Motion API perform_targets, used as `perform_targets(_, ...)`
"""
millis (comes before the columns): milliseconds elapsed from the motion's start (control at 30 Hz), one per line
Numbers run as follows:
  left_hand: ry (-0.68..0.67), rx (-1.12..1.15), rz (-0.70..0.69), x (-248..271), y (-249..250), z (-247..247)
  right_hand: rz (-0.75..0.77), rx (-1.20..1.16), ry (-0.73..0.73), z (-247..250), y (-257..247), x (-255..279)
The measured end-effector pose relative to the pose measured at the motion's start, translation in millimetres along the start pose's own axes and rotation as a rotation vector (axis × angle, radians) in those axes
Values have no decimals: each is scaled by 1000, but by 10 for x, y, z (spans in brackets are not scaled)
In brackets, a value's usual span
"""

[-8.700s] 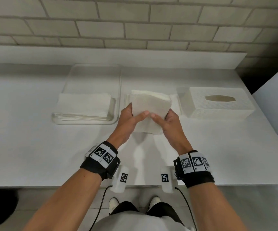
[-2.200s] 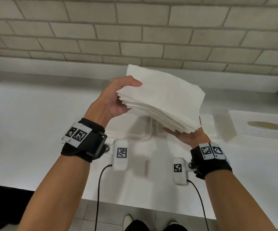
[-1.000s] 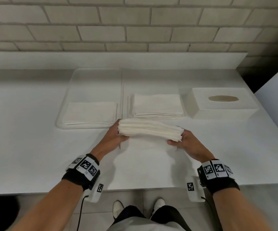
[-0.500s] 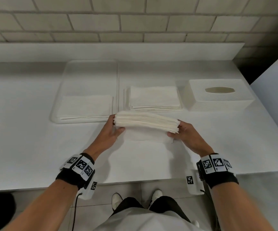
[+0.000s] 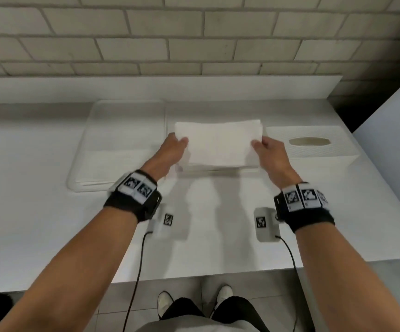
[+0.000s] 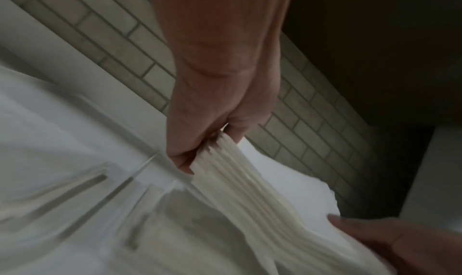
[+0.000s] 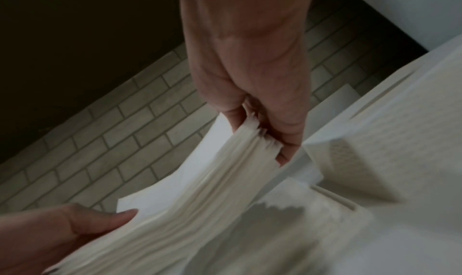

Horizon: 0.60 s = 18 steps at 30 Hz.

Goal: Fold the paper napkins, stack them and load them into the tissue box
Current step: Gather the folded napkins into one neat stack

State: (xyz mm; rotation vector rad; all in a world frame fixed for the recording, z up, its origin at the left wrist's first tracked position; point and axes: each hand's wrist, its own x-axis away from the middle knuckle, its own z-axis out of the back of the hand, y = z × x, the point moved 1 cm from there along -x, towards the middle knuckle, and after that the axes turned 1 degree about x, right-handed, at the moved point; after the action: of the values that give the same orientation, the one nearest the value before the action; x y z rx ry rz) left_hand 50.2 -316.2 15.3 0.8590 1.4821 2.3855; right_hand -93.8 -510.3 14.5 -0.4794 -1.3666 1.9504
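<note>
A thick stack of folded white napkins is held level between both hands. My left hand grips its left end, thumb on top. Its right end is gripped the same way by my right hand. The stack hovers over a second napkin pile, whose front edge shows just below it. A white tissue box with an oval slot stands right beside them. In the left wrist view my left hand pinches the layered stack. In the right wrist view my right hand pinches the stack next to the box.
A clear tray lies to the left, with flat unfolded napkins at its near end. A brick wall and a low white ledge back the counter. A white panel rises on the right.
Both hands have carried the stack away from me, from the front of the counter to above the pile between tray and box. The grip is unchanged.
</note>
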Motion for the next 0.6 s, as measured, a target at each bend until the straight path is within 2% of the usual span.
perform_targets(100,-11,-7,97,-227,245,-36,-84,83,8,2,-87,-355)
perform_targets(200,-18,-43,145,-387,274,-90,-154,152,-2,-43,-32,-557)
perform_targets(333,12,-120,182,-482,210,-166,-214,207,-13,-127,107,-666)
perform_targets(467,-14,-201,212,-580,104,-236,-249,253,-12,-198,208,-715)
perform_targets(600,-7,-321,291,-590,35,-353,-248,460,-45,-317,267,-741)
